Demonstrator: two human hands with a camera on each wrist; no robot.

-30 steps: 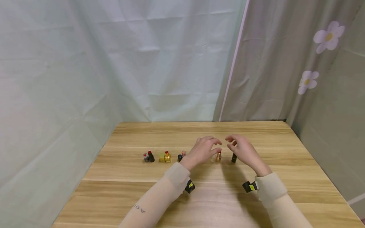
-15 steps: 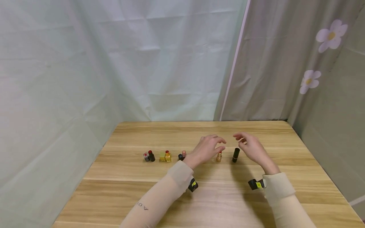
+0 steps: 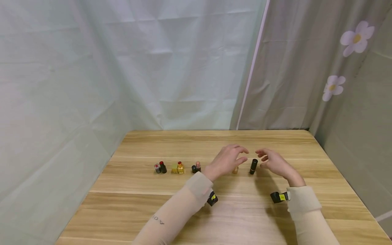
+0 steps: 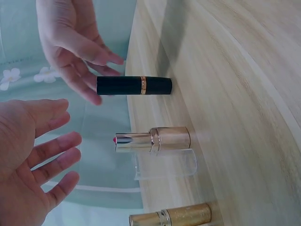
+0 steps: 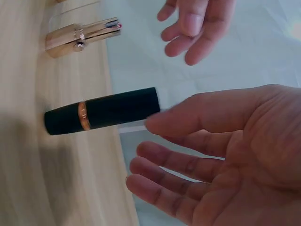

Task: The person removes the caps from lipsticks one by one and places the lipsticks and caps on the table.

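A capped black lipstick (image 3: 253, 166) with a gold band stands upright on the table, between my two hands. My right hand (image 3: 277, 165) is just to its right, fingers loosely bent and holding nothing. In the right wrist view its thumb (image 5: 188, 113) lies close to the top of the black lipstick (image 5: 124, 107). To the left, my left hand (image 3: 228, 159) hovers with relaxed fingers around nothing, partly covering a gold lipstick (image 3: 235, 170) in the head view. The left wrist view shows that gold lipstick (image 4: 171, 139) uncapped, red tip low in its tube, beside a clear cap (image 4: 167, 165).
Left along the row stand a pink lipstick (image 3: 198, 166) with a dark cap (image 3: 194, 169), a square gold lipstick (image 3: 180, 168) with its cap (image 3: 174, 169), and a black red-tipped lipstick (image 3: 163, 167) beside a silvery piece (image 3: 157, 168). Curtains surround the wooden table (image 3: 137, 204).
Both hands have shifted right. My right hand has moved off from in front of the black lipstick to its right side and slightly lower. My left hand now overlaps the gold lipstick's top.
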